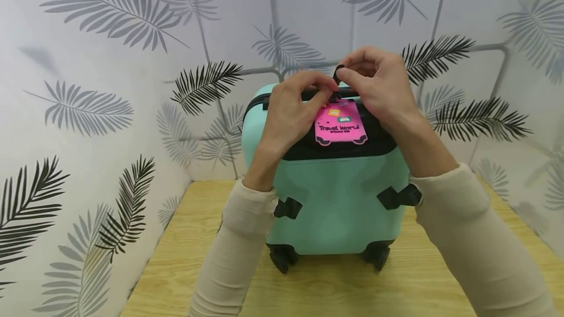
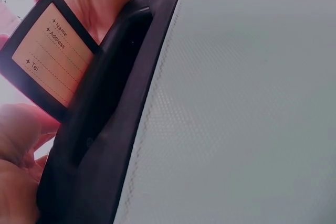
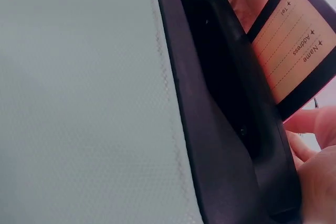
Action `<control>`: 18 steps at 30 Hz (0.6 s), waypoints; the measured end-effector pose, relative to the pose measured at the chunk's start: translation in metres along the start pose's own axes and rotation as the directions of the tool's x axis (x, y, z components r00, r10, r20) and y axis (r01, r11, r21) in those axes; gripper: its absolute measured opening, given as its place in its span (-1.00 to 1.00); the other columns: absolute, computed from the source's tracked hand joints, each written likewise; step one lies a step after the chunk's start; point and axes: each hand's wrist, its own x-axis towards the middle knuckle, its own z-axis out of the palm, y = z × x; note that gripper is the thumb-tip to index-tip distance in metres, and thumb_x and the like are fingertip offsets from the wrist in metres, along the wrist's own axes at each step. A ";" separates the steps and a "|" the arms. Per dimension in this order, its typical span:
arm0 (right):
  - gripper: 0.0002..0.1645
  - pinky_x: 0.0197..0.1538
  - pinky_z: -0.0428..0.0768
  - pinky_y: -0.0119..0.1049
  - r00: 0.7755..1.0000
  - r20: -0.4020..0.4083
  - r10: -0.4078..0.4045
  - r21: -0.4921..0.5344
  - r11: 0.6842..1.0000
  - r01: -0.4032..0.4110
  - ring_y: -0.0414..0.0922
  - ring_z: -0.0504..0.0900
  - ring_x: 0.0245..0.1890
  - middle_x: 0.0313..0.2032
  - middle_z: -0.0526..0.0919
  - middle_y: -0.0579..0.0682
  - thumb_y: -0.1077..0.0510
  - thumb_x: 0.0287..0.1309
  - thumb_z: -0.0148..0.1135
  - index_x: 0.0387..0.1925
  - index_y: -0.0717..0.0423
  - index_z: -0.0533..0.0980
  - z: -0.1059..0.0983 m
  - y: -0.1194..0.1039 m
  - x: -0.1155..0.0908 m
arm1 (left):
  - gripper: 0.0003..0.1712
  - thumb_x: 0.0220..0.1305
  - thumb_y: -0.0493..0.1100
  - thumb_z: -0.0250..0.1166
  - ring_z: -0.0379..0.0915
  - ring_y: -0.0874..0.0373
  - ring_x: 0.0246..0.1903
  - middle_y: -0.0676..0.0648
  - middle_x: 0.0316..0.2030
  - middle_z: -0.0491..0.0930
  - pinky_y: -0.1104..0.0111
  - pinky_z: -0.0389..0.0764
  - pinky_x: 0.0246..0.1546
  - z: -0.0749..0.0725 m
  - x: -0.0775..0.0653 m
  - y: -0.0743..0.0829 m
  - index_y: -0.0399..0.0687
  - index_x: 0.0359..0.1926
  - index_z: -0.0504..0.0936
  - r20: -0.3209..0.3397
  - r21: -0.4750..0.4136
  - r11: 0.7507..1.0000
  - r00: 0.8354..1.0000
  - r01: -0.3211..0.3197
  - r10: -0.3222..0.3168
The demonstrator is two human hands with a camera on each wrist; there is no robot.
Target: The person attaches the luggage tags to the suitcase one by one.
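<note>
A mint-green suitcase (image 1: 337, 204) stands upright on its wheels. Against its black top handle (image 2: 86, 98) hangs a pink luggage tag (image 1: 341, 133) printed "Travel World". The wrist views show the reverse of the tag, a card (image 3: 294, 40) with Name, Address and Tel lines. With thumb and fingers, my left hand (image 1: 291, 111) pinches the tag's upper end by the handle. My right hand (image 1: 383, 84) pinches the end of the tag's black strap (image 1: 338, 71) just above. How the strap runs around the handle is partly hidden by the fingers.
Under the suitcase lies a wood-grain tabletop (image 1: 198, 238). A pale wall covering (image 1: 110, 160) with grey and black leaf prints rises behind and to both sides. Dark wheels (image 1: 376, 257) show at the suitcase's lower corners, with black corner straps (image 1: 288, 208) on its front.
</note>
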 end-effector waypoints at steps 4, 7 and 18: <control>-0.93 -0.34 0.47 -0.42 0.997 -0.058 -0.050 0.076 0.996 0.054 -0.16 0.55 -0.48 -0.47 0.70 -0.18 0.29 0.22 0.45 -0.29 0.07 0.72 0.000 0.003 0.000 | -0.89 0.42 -0.23 0.34 0.65 0.22 -0.06 0.01 -0.15 0.74 0.43 0.46 0.12 0.000 0.000 0.000 -0.05 -0.15 0.80 0.003 -0.007 1.000 1.000 -0.004 0.004; -0.92 -0.30 0.50 -0.44 0.994 -0.060 -0.092 0.081 0.992 0.096 -0.19 0.60 -0.43 -0.44 0.73 -0.18 0.28 0.20 0.47 -0.27 0.08 0.74 -0.001 0.005 0.000 | -0.89 0.41 -0.24 0.35 0.66 0.26 -0.09 0.02 -0.16 0.75 0.43 0.49 0.09 -0.001 0.001 -0.001 -0.07 -0.16 0.80 -0.008 -0.029 0.999 1.000 -0.017 0.017; -0.75 -0.02 0.49 -0.41 0.982 -0.072 -0.177 -0.161 0.973 0.163 -0.27 0.67 -0.15 -0.17 0.80 -0.07 0.19 0.44 0.19 0.04 0.13 0.67 -0.013 0.012 -0.026 | -0.83 0.47 -0.23 0.29 0.67 0.34 -0.03 0.01 -0.09 0.77 0.44 0.51 0.13 -0.007 -0.008 -0.011 -0.07 -0.04 0.78 -0.070 -0.124 0.992 0.997 0.022 -0.031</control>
